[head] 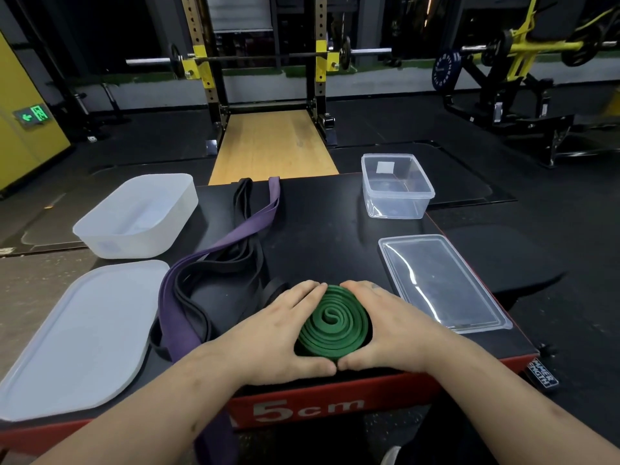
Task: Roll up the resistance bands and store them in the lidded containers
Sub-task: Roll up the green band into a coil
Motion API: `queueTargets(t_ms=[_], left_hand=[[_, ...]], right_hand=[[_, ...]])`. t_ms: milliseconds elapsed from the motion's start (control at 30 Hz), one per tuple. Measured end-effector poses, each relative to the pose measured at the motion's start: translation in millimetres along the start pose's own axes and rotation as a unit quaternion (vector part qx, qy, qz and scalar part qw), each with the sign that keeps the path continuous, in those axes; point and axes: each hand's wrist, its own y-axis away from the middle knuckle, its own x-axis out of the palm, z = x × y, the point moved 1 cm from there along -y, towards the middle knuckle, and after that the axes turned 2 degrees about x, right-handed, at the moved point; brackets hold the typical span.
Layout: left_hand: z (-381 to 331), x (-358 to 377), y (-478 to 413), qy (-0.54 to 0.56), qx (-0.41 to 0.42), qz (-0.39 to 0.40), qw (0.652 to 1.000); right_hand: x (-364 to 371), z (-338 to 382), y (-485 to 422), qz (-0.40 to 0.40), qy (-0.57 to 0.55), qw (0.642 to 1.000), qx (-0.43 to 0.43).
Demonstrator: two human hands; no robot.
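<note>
Green band sat rolled into a tight flat coil at the near edge of the black counter, approx. centre, lying on its side w/ the spiral facing up. Both grips were closed round it. L grip cupped the coil's left side, fingers curved over its far-left rim. R grip cupped the right side the same way. Thumbs met tip to tip at the coil's near side, and fingertips nearly met at the far side, so the coil was ringed all round.

Purple band lay unrolled left of the coil, running diagonally from the counter's far edge to the near-left and hanging off the front. Black bands lay loose alongside and partly under it, one loop end just beside L grip's fingertips.

Frosted container stood open at far left, w/ its frosted lid flat in front of it. Clear container stood open at the far-right corner, w/ its clear lid flat just right of R grip.

Counter's red front read "5cm". In the bkgd: a squat rack w/ a barbell and a wooden platform.
</note>
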Motion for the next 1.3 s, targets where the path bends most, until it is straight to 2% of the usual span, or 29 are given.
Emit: queueTargets(t_ms=[367,567,733,967,1300], left_hand=[[6,10,-1,0.006,0.022,-0.045,0.999],[7,0,-8,0.035,0.017,-0.088,0.995],[1,-30,-39,0.040,0.023,-0.149,0.988],[0,-87,-108,0.026,0.028,-0.196,0.980],[18,-112,-226,-0.005,0.000,-0.194,0.981]], right_hand=[[-6,2,-10,0.052,0.056,0.997,0.002],[-25,7,-16,0.019,0.070,0.997,-0.040],[-69,5,-34,-0.010,0.067,0.997,-0.048],[-134,-20,-77,-0.057,0.044,0.997,-0.016],[-180,-101,-148,-0.154,0.025,0.986,0.061]])
